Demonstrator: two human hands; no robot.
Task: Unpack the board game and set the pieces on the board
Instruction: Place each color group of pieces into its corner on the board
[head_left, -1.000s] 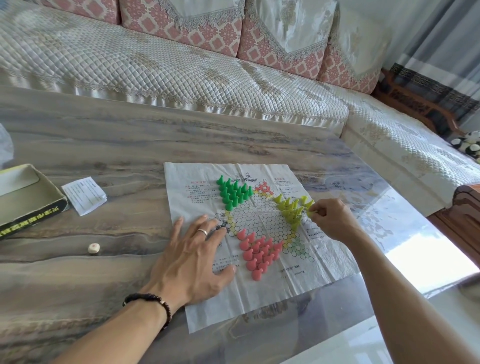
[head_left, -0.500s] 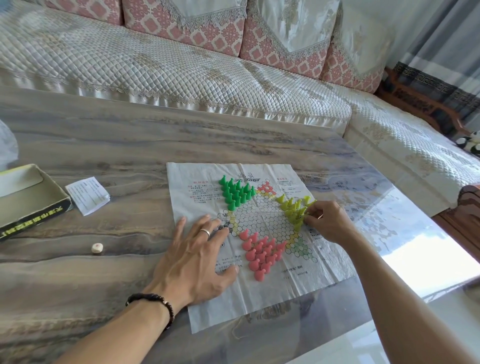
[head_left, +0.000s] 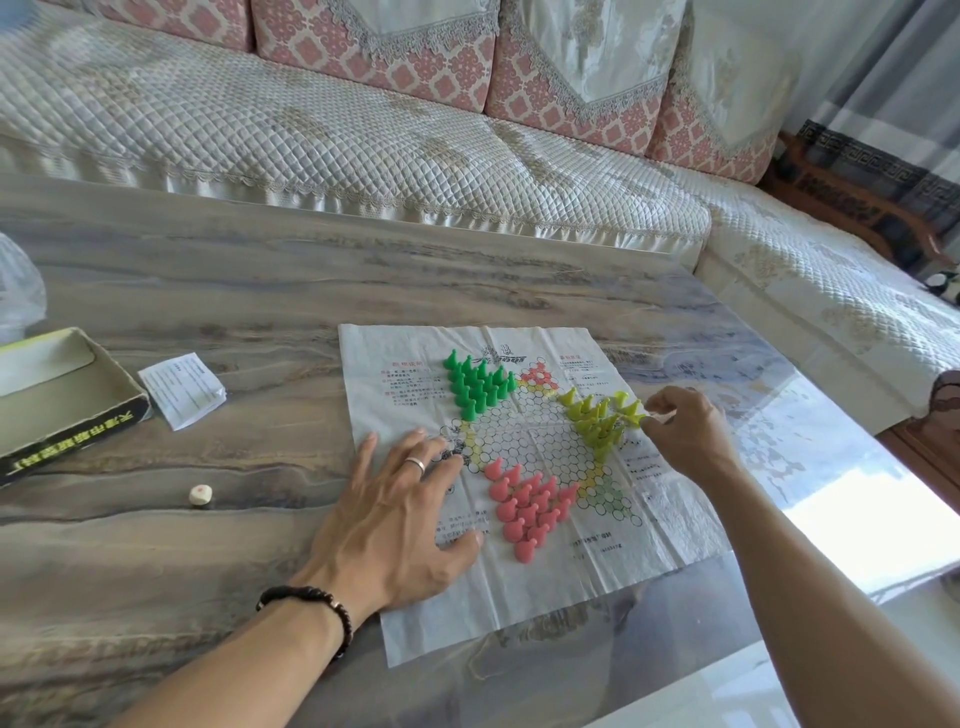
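Yellow pegs (head_left: 600, 421): cluster at the board's 3 o'clock point. Small light plastic cones, likely easy to tip; best pinched at the narrow top, one at a time.
Right hand (head_left: 685, 434): at the cluster's 3 o'clock edge, fingers (head_left: 655, 415) curled and pinching the outermost yellow peg.
Board (head_left: 519, 592): thin creased paper sheet, limp, apt to slide on the counter (head_left: 260, 291).
Left hand (head_left: 395, 525): fingers spread flat, pressing the sheet at its 9 o'clock edge.
Green pegs (head_left: 475, 384): 11 o'clock point.
Pink pegs (head_left: 527, 506): 6 o'clock point.
Die (head_left: 200, 494), leaflet (head_left: 182, 389), box (head_left: 57, 400): off the board towards 9 o'clock.
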